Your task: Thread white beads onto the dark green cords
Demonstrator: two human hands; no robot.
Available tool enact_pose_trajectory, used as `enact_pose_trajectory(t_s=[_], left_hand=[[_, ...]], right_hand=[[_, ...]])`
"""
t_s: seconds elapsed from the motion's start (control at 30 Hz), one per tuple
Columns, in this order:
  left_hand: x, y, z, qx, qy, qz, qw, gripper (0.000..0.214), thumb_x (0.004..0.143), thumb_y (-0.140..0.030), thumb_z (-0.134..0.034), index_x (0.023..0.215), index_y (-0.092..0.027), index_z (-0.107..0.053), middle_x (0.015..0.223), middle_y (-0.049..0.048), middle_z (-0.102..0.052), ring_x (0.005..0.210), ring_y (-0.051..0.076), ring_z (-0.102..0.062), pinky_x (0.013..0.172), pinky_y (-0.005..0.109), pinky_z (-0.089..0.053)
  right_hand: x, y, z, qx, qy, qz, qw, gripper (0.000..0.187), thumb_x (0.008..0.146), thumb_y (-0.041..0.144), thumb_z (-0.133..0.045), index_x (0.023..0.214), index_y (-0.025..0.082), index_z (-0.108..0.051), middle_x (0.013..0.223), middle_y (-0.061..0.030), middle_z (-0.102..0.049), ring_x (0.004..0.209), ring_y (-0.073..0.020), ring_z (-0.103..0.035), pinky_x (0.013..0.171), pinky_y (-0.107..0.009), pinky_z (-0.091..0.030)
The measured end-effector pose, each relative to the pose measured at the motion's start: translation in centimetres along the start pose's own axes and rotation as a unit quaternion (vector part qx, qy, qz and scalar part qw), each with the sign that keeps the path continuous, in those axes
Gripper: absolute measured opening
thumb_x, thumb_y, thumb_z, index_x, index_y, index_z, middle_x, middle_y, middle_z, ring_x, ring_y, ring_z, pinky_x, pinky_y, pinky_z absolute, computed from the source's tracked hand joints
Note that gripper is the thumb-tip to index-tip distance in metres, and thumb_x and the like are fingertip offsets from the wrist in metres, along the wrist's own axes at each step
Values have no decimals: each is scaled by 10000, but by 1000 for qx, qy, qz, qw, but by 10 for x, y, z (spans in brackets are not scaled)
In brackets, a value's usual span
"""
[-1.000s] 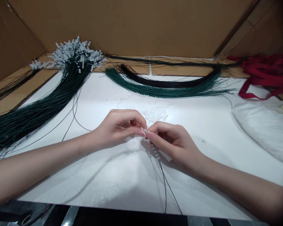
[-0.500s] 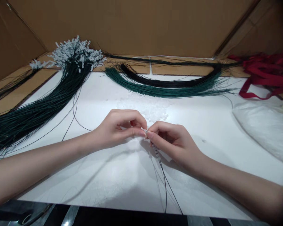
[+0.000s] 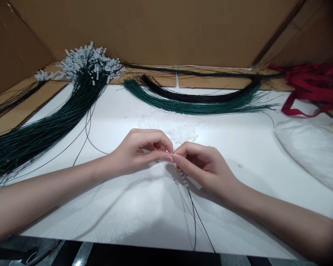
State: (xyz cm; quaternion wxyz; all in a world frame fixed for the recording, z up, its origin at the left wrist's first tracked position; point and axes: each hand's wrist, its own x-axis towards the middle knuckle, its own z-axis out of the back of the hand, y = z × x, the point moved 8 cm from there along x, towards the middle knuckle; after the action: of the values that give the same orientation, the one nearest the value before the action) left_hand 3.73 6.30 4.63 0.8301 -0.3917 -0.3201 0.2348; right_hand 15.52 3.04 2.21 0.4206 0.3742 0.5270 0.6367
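Observation:
Fingertip to fingertip over the white board, both hands pinch the upper end of a beaded wire (image 3: 183,177). My left hand (image 3: 144,149) is closed, thumb against index finger, at the tip of the strand. My right hand (image 3: 204,164) is closed on it just beside. Small white beads run down the strand below the right fingers, and two dark wire tails (image 3: 194,214) hang on toward the front edge. The fingers partly hide the topmost beads. Behind the hands lies a scatter of loose white beads (image 3: 177,127).
At left lies a thick bundle of dark green wires (image 3: 58,114) with white beaded tips (image 3: 90,62). Curved bundles of green wire (image 3: 188,107) and black wire (image 3: 194,98) lie at the back. Red ribbon (image 3: 313,87) and a clear plastic bag (image 3: 313,147) are at right. Cardboard walls (image 3: 155,29) stand behind.
The hands stay almost in place; the fingertips have drawn very slightly closer at the strand's tip. The rest looks the same.

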Motion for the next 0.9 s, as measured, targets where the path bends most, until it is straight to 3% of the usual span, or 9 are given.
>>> enact_pose_trajectory(t_s=[0.4,0.6,0.9], left_hand=[[-2,-3,5,9,-27,-9,1000,130,842,-233,-747,944,-155,-726,819,30,-671,712,114,-628,608,206,-489],[-4,-1,7,-19,-41,13,999,195,929,-233,-624,1111,-173,-661,899,41,-681,807,135,-633,741,243,-516],[-3,-2,3,-46,-32,-26,998,287,877,-152,-675,1152,-157,-594,837,19,-614,754,120,-605,681,234,-504]], right_hand=[[0,-2,4,43,-30,2,999,204,898,330,-688,819,147,-640,684,2,-644,606,-96,-571,558,-224,-426],[0,-7,4,48,-31,-6,998,188,886,323,-697,910,186,-570,654,30,-639,553,-102,-549,536,-239,-429],[1,-6,1,11,-16,2,1000,161,917,320,-644,969,185,-573,641,39,-606,545,-103,-533,538,-248,-414]])
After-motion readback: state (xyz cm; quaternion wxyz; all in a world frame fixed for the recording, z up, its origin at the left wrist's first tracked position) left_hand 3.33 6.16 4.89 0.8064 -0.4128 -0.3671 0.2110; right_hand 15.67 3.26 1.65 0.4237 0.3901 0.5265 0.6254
